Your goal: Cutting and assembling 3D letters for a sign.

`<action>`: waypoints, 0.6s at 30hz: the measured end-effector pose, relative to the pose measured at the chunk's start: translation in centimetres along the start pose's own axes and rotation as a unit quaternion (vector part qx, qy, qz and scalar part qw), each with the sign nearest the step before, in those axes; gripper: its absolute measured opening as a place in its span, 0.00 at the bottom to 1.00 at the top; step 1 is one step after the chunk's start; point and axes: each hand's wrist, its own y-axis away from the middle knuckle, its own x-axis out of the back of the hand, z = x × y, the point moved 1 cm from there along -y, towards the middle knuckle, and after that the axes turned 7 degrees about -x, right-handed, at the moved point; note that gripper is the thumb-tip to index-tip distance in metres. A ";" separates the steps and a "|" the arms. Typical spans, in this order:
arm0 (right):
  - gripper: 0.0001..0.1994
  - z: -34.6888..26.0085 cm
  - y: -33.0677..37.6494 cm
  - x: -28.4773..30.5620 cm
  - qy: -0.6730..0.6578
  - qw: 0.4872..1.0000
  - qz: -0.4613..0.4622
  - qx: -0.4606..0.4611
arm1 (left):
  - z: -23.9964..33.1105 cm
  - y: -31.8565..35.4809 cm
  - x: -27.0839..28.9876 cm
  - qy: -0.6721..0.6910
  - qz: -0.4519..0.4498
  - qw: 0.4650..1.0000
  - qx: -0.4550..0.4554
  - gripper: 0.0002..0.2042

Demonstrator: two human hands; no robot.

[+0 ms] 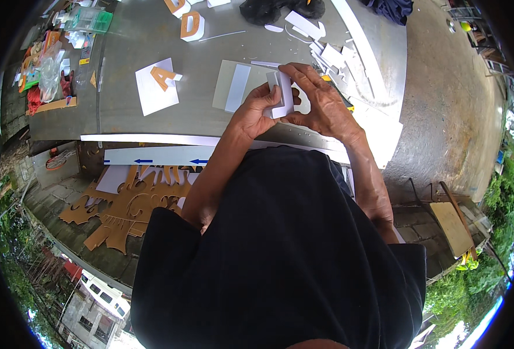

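Both hands meet over the near part of the grey table. Between them is a small white piece with raised edges, perhaps a letter shell; its exact shape is partly covered by fingers. My left hand grips its left side, thumb on top. The fingers of my right hand span the piece from its far end to its near end. Beneath lies a pale grey board with a white strip on it. To the left, a letter A with a tan face rests on a white sheet.
White offcuts and a long curved white strip lie to the right. A letter D stands farther back near black plastic. Tools and bags clutter the left. Cut brown sheets sit below the table edge.
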 end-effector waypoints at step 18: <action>0.45 0.6 0.9 -0.2 -0.067 0.997 -0.021 -0.035 | 0.3 0.7 -1.6 -0.108 0.004 0.994 -0.006 0.21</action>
